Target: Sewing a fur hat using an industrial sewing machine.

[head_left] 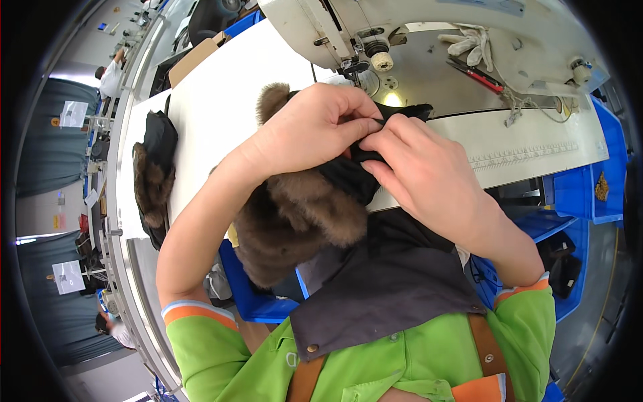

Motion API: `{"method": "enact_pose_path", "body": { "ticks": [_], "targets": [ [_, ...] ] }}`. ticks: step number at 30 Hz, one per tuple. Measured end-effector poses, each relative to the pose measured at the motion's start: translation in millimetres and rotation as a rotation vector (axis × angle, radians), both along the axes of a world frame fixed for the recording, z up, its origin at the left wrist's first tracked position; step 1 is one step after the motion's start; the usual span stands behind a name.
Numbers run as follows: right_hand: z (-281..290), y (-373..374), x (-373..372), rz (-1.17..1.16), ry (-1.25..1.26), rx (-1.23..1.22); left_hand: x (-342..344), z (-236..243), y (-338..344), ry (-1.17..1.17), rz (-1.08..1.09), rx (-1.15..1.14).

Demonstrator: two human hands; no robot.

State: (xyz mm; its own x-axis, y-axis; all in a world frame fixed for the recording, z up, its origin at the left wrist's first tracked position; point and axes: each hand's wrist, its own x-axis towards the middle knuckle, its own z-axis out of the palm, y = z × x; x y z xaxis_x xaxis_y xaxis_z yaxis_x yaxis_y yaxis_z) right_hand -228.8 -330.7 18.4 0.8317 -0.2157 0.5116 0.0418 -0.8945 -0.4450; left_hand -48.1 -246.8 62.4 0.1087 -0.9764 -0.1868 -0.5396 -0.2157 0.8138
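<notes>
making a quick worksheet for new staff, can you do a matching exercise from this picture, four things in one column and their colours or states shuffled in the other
Things:
1. left hand and right hand
2. glove
3. larger fur piece
4. shirt

Descriptions:
A. bright green with orange trim
B. white, lying near the sewing machine
C. close together, gripping black fabric
D. brown

Pairs: 1-C, 2-B, 3-D, 4-A

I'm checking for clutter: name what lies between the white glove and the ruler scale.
In the head view, a red-and-black tool lies between the white glove and the ruler scale, with loose pale thread near its red end.
</notes>
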Motion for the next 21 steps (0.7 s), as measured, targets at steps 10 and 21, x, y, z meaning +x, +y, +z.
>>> {"method": "enact_pose_path", "body": {
  "ticks": [10,21],
  "targets": [
    [-10,-19,0,0.234,-0.302,-0.072,3,17,18,-0.992,0.011,-0.321],
    [-2,-11,13,0.227,-0.375,0.081,9,5,30,-0.653,0.216,-0.265]
  ]
}}
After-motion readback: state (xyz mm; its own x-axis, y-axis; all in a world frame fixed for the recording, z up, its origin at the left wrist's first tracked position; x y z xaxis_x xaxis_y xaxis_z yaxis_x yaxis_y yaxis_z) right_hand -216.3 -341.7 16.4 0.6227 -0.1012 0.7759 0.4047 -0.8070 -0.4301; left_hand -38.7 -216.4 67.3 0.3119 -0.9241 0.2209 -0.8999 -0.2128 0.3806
